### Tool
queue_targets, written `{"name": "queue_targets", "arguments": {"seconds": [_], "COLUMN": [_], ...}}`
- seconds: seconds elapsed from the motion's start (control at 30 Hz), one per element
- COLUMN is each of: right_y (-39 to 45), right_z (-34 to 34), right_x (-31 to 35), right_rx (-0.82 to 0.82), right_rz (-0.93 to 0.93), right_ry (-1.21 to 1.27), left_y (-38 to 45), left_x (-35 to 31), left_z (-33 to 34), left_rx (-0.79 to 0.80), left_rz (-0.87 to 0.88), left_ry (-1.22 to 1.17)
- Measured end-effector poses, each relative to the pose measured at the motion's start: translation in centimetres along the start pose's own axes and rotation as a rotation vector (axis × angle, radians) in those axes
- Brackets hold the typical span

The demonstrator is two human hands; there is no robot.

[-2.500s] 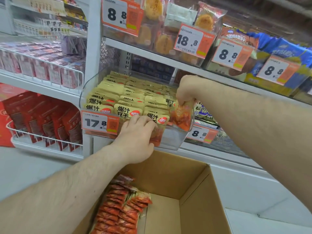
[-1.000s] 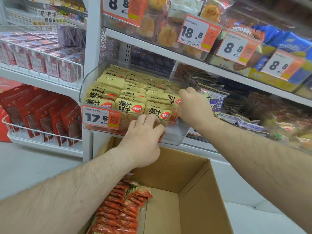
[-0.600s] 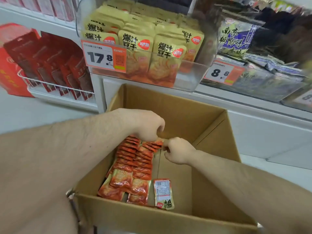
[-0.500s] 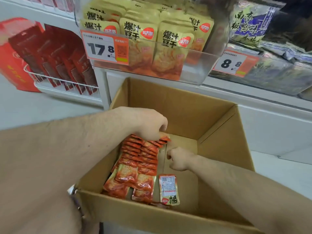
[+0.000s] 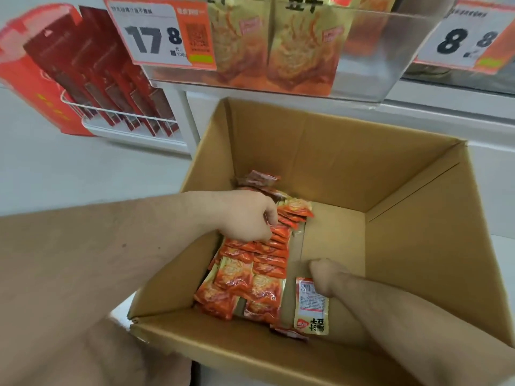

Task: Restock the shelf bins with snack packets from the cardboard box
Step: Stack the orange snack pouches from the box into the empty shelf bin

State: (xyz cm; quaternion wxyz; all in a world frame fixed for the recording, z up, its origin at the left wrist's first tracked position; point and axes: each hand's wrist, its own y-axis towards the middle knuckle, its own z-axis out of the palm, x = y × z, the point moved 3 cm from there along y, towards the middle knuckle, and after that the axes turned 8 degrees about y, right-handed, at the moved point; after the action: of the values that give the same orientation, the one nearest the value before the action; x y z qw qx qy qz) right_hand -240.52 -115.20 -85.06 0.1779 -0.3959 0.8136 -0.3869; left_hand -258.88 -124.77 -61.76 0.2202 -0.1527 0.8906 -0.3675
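Note:
The open cardboard box (image 5: 412, 224) stands on the floor below the clear shelf bin (image 5: 365, 82), which holds yellow-orange packets. Several orange snack packets (image 5: 250, 277) lie in rows along the left of the box floor. My left hand (image 5: 248, 215) reaches down into the far part of these rows, its fingers curled in among the packets. One packet (image 5: 312, 310) lies alone, back side up, to the right of the rows. My right hand (image 5: 324, 274) is curled over its top corner. Its fingertips are hidden, so a pinch cannot be made out.
A 17.8 price tag (image 5: 158, 32) hangs on the bin's front and an 8.8 tag (image 5: 468, 40) on the bin to its right. A wire rack of red packets (image 5: 111, 87) stands at the left. The right half of the box floor is bare cardboard.
The view has dropped closer to the box. My left hand sank into the packet rows. My right hand drew back toward me to the lone packet.

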Motion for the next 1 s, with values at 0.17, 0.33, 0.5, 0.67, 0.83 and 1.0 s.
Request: {"name": "queue_targets", "arguments": {"seconds": [0.17, 0.33, 0.5, 0.67, 0.83, 1.0], "right_y": [-2.6, -7.7, -14.9, -15.4, -10.1, -7.6], "right_z": [-3.7, -10.0, -14.6, -14.4, -7.3, 0.5], "right_x": [-1.4, 0.6, 6.1, 7.6, 6.7, 6.2], "right_rx": [0.057, -0.435, -0.962, -0.840, -0.001, 0.351], "right_rz": [-0.048, -0.251, -0.731, -0.715, -0.329, -0.212], "right_ry": [0.082, 0.433, 0.348, 0.730, 0.592, -0.018], "left_y": [0.0, -0.1, 0.3, 0.6, 0.9, 1.5], "left_x": [-0.1, 1.0, 1.1, 1.6, 2.7, 2.7], "left_z": [0.4, 2.4, 2.4, 1.8, 2.0, 2.4], "left_rx": [-0.030, 0.142, 0.270, 0.051, -0.074, -0.061], "left_rz": [-0.078, -0.391, -0.419, -0.402, -0.348, -0.296], "left_ry": [-0.306, -0.934, -1.311, -1.245, -1.055, -1.013]}}
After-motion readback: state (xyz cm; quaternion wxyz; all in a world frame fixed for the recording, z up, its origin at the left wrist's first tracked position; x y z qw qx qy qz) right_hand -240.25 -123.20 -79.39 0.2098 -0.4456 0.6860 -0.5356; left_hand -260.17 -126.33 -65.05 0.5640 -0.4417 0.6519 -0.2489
